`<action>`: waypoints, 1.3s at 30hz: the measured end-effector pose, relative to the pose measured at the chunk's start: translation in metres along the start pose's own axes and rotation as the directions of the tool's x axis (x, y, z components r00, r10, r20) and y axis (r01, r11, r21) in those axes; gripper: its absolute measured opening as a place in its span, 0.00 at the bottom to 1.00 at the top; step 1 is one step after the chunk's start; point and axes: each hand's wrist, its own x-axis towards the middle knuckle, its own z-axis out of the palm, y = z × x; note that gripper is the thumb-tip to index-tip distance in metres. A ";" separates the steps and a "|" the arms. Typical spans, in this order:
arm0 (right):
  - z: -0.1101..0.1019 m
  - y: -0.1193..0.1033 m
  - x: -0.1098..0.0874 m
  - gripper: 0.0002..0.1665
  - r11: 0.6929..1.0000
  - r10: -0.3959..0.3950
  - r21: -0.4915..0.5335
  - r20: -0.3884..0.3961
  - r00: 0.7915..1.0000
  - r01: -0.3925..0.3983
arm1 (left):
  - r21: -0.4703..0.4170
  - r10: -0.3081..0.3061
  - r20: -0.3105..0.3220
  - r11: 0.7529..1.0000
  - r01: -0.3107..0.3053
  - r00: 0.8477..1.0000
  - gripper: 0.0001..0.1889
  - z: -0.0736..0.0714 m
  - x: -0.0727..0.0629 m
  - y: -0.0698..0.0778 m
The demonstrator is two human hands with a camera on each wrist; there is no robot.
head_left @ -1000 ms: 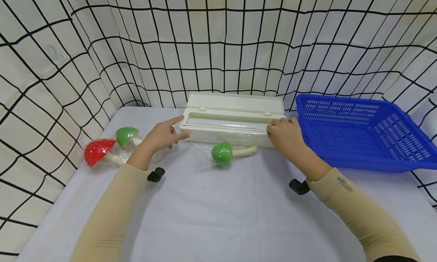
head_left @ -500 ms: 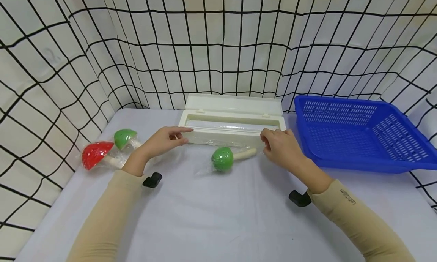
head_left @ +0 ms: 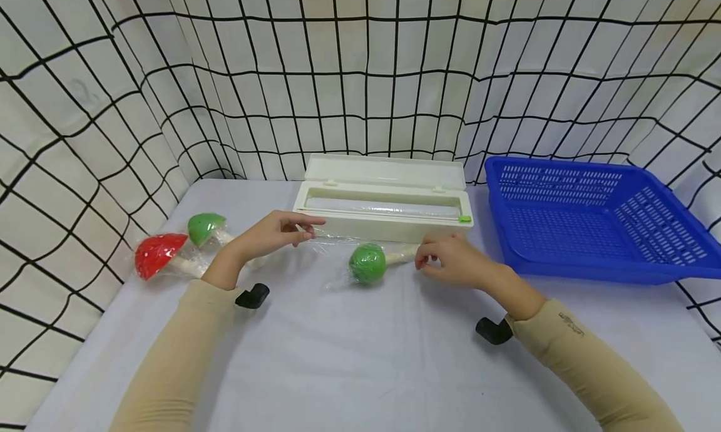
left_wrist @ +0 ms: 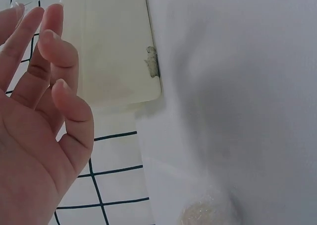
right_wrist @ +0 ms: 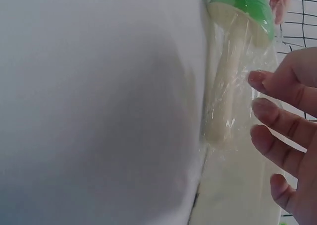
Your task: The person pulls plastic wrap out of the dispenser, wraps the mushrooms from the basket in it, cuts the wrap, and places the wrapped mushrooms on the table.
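A white cling film dispenser [head_left: 388, 226] stands at the back of the table with its lid raised and a film roll [head_left: 383, 206] inside. My left hand [head_left: 276, 233] is at its left front corner, thumb and index finger pinching clear film [left_wrist: 21, 11]. In front of the box lies a green-capped toy mushroom [head_left: 367, 264] in clear wrap, its pale stalk pointing right. My right hand [head_left: 456, 260] is beside the stalk end, fingers loosely bent; in the right wrist view thumb and fingertips are apart, close to the film over the stalk. Whether they touch it I cannot tell.
A green slider [head_left: 464, 219] sits at the dispenser's right end. To the right stands a blue plastic basket [head_left: 591, 266]. Two more wrapped mushrooms, one red [head_left: 160, 255] and one green [head_left: 205, 227], lie at the left. Black netting [head_left: 366, 75] surrounds the table's back and sides.
My right hand has left the dispenser's right end and moved forward and left to the stalk, uncovering the green slider. My left hand has come down from the box's end to its front corner.
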 end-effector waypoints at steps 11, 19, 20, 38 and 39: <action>0.013 -0.010 0.010 0.06 0.997 -0.077 -0.001 0.093 0.993 0.078 | -0.022 -0.019 0.021 1.000 0.020 1.000 0.20 0.001 -0.003 0.002; 0.017 -0.009 0.011 0.07 0.996 -0.085 0.022 0.124 0.989 0.083 | -0.168 0.079 0.115 0.984 -0.059 0.990 0.15 0.001 -0.001 0.006; 0.017 -0.009 0.012 0.07 0.996 -0.087 0.024 0.125 0.988 0.084 | -0.181 0.094 0.132 0.981 -0.069 0.987 0.14 0.002 -0.001 0.006; 0.015 -0.013 0.018 0.10 0.999 -0.025 0.025 0.191 0.981 0.020 | -0.171 0.130 0.272 0.982 -0.085 0.954 0.14 0.011 0.000 0.014; 0.015 -0.013 0.018 0.10 1.000 -0.020 0.024 0.194 0.981 0.015 | -0.136 0.113 0.282 0.988 -0.076 0.953 0.15 0.014 0.000 0.014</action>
